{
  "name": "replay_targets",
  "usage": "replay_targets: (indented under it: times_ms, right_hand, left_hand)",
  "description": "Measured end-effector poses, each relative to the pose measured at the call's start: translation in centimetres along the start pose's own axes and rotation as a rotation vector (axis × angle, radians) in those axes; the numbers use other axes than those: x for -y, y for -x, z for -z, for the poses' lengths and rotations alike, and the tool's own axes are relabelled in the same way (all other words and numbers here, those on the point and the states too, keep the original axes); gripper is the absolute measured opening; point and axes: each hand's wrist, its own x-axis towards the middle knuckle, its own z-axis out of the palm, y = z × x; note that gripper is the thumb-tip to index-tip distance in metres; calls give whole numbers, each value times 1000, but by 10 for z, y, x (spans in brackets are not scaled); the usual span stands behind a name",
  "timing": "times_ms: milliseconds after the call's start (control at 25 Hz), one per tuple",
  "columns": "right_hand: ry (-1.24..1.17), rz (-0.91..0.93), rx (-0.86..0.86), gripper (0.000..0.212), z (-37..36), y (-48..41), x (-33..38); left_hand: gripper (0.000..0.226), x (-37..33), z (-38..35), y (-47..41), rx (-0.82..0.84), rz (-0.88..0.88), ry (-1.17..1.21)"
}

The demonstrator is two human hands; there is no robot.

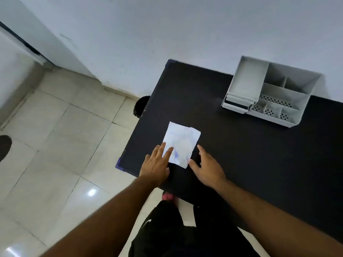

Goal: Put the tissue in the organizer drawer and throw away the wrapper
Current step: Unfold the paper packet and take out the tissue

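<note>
A white tissue pack in a wrapper with faint blue print lies flat on the black table near its left front corner. My left hand rests with spread fingers on the pack's near-left edge. My right hand lies flat just right of the pack, its thumb touching the near-right corner. Neither hand grips anything. A grey desk organizer with several compartments stands at the table's back right; its small drawer at the lower left sits slightly pulled out.
A dark round bin stands on the tiled floor, half hidden by the table's left edge. A white wall runs behind the table. My legs in black shorts and a pink shoe are below the table's front edge.
</note>
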Motion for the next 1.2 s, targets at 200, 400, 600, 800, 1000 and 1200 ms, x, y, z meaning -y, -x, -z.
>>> replay_targets:
  times_ms: [200,400,600,800,1000,1200]
  right_hand:
    - [-447,-258,-1,73,2,-54,13]
    - [-713,-533,-67,25,-8,-70,28]
    - [-958,-632,-96,24,8,-59,29]
    - [-1112,-588,-230,25,42,-24,27]
    - [-820,-428,-319,22,30,-3,9]
    - [-379,-319,-327,14,0,-7,-8]
  left_hand:
    - [81,15,-10,-39,34,-126,-47]
    - [72,29,-7,-66,-85,-282,-92]
    - [51,28,28,-70,-220,-471,93]
    - [26,-7,87,-70,-17,-343,757]
    - [21,-21,85,-101,308,-70,867]
    - [39,-28,65,-112,17,17,652]
